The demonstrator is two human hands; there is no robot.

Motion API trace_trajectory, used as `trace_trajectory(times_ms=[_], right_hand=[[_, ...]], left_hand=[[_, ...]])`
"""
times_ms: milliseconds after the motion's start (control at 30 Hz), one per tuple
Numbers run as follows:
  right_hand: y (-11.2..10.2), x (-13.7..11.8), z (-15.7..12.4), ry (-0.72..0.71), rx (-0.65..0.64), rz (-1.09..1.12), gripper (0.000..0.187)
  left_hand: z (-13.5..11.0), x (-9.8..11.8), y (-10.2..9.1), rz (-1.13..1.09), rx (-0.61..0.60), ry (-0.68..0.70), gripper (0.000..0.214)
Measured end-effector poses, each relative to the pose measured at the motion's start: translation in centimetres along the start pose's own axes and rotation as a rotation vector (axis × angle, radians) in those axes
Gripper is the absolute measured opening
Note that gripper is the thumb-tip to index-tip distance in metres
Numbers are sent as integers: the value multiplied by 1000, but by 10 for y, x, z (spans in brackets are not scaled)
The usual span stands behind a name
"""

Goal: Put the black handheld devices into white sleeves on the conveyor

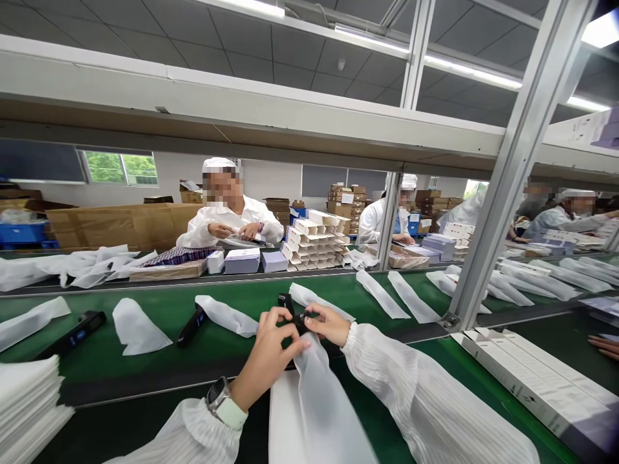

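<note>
A window [122,169] (greenery [102,167] beyond) above brown cardboard [120,227] near a blue crate [22,232].

White pouch [325,390] partly out of frame

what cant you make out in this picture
All in the head view:
Black item between left hand and right hand: the hands partly cover it, hiding its full shape.
Translucent bag: bottom edge cuts it off.
Co-worker's hand: cut off by right edge.
White boxes: fine print too small.

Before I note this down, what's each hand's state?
Left hand: partly closed at the white sleeve; grip unclear.
Right hand: closed, pinching the black device.
</note>
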State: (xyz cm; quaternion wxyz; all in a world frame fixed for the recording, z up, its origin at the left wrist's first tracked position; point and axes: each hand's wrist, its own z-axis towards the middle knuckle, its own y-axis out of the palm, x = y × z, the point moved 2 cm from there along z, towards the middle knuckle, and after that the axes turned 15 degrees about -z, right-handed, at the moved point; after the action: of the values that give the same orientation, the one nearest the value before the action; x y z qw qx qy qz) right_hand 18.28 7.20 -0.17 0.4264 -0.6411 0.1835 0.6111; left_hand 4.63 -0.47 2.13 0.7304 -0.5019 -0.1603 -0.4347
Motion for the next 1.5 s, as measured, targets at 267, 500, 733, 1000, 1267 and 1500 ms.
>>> trace_trajectory(times_ms=[267, 500, 733, 1000, 1267, 1500], right_hand=[[4, -3, -11, 9, -434, 52, 40], [-146, 3, -4, -35, 1089, -419, 43], [-185, 70, 6, 56, 1097, -764, 24], [-100, 61, 41, 100, 681, -1120, 31], [-40, 72, 58, 263, 512, -731, 41], [-47, 24, 30, 52, 426, 12, 77]], left_hand=[[6, 15, -23, -107, 72, -17, 23], [-3, -23, -5, -144, -348, -308, 43], [-6, -49, 10, -121, -528, -405, 35], [-1, -45, 4, -87, -346, -396, 19], [-5, -29, 5, -133, -295, -232, 16], [-8, -23, 5, 105, -274, 2, 23]])
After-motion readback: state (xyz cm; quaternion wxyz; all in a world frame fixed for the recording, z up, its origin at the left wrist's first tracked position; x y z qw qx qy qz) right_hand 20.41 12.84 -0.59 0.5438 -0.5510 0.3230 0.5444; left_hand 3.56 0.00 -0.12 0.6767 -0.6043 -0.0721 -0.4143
